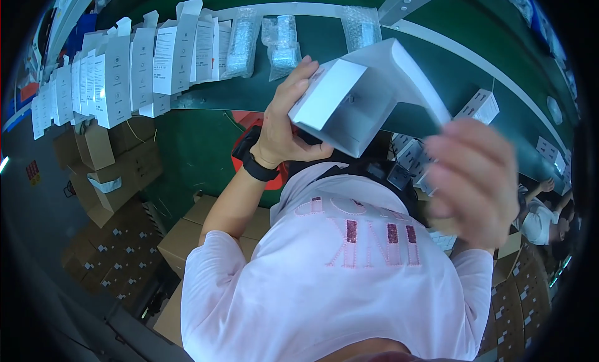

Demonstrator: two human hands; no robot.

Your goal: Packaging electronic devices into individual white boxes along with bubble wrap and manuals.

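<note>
A white carton (332,95) is tilted in front of my chest, its open end facing me and its inside showing pale grey. My left hand (279,124), a black band on its wrist, is closed around the carton's left side. From the carton's far edge a long white flap (417,75) bends over to the right and down. At the tip of this flap is my right hand (477,175), smeared by motion. Whether its fingers grip the flap cannot be made out.
White cartons (115,81) stand in a row on the dark green bench (215,100) at the left. Bubble-wrapped packs (244,41) lie beyond my hands. More white boxes (480,106) are at the right. Brown cardboard boxes (97,147) stand below at the left. Another person (540,222) is at far right.
</note>
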